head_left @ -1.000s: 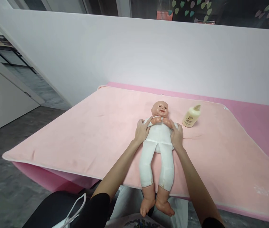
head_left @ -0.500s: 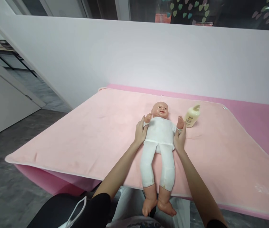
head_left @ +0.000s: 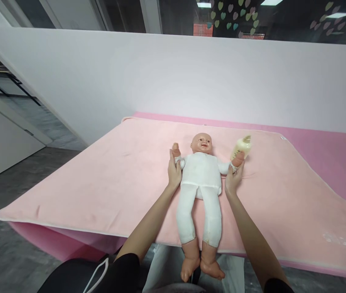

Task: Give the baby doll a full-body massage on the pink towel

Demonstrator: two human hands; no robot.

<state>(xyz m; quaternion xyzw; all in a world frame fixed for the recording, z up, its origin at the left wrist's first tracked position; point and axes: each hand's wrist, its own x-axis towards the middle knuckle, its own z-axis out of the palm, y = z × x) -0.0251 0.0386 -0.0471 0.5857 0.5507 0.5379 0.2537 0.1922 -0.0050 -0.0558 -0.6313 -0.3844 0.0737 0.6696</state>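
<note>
A baby doll [head_left: 201,171] with a white cloth body lies face up on a pink blanket [head_left: 106,175], its bare feet past the front edge. My left hand [head_left: 174,170] is closed around the doll's wrist on the left side. On the right side, my right hand [head_left: 234,176] grips the other wrist. Both doll arms stretch out sideways from the body. Just behind the doll's right-side hand stands a pale yellow pump bottle [head_left: 242,146], its lower part partly covered by that hand.
Behind the table, whose pink surface [head_left: 328,150] shows at the right, rises a white wall [head_left: 191,77] with dark windows above. A grey floor [head_left: 14,167] and a white door panel [head_left: 2,138] are at the left.
Both of the doll's arms have moved outward, away from its body, with my hands at its wrists. The doll's right-side hand now overlaps the bottle. The camera view has shifted slightly.
</note>
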